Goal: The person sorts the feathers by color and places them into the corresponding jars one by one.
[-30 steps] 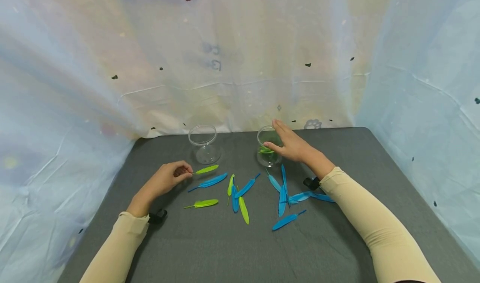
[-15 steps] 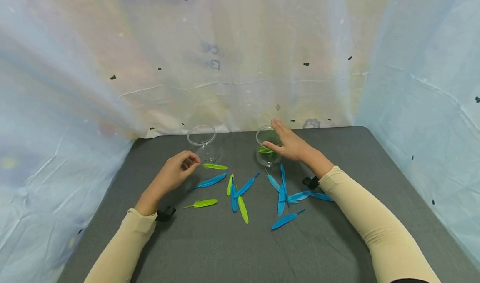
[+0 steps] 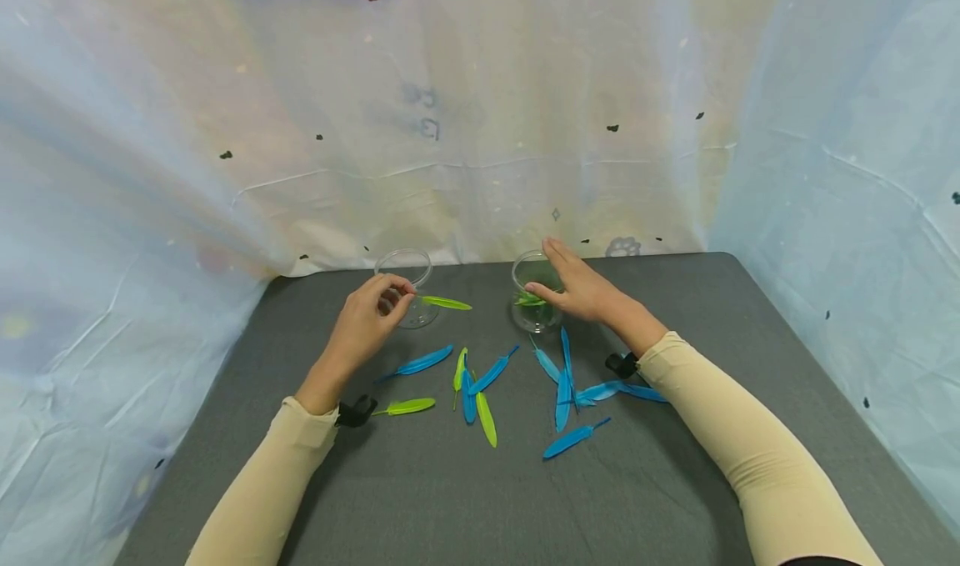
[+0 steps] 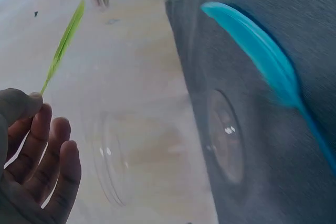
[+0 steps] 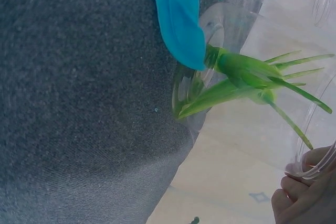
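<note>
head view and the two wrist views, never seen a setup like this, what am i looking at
No machine here: this is bare-handed work. The head view looks forward and down from the wearer's head; the others come from the left wrist camera and right wrist camera, so the scene appears sideways. Loose blue feathers and green feathers lie on the grey table. The left hand, in a pinching grip, holds one green feather by its quill, near the left clear container. The right hand is at the rim of the right clear container, which has more green feathers inside.
</note>
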`<action>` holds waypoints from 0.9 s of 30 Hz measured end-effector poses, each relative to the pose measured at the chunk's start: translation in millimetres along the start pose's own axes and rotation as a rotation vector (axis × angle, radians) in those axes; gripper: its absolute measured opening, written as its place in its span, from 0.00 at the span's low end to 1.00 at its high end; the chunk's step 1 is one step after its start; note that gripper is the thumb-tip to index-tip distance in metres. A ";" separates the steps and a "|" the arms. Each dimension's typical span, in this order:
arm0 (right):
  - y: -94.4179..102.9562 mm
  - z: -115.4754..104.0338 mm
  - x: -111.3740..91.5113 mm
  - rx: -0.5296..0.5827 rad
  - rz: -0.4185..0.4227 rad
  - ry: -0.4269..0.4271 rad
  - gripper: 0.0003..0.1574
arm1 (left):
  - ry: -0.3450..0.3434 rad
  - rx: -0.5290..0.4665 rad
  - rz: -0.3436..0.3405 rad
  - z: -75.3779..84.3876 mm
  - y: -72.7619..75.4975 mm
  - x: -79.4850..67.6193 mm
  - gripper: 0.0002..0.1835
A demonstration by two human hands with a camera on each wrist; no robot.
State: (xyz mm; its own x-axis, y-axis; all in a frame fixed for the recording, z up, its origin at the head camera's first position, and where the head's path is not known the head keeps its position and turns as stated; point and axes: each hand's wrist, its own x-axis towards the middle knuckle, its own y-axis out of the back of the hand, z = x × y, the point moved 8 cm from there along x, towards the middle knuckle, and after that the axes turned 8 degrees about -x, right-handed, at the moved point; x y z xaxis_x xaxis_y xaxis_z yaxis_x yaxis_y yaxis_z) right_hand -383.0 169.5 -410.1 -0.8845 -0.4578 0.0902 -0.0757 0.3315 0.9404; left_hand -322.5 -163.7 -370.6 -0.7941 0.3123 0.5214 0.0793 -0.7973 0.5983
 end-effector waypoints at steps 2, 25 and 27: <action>-0.1 -0.2 0.5 0.003 0.000 -0.001 0.66 | -0.001 -0.010 0.013 3.5 -1.3 5.1 0.05; -3.2 1.3 4.1 -0.004 0.000 0.001 0.70 | -0.053 0.044 0.034 41.8 -26.3 56.0 0.05; -2.8 0.8 3.6 -0.003 0.002 0.000 0.69 | -0.063 0.053 0.027 44.2 -30.1 60.5 0.05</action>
State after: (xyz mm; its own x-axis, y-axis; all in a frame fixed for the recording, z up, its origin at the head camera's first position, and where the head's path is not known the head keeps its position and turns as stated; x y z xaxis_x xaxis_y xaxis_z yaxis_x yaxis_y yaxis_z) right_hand -386.4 167.6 -412.6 -0.8845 -0.4573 0.0923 -0.0725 0.3302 0.9411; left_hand -346.3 -97.9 -330.1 -0.7519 0.3245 0.5738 0.1330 -0.7778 0.6142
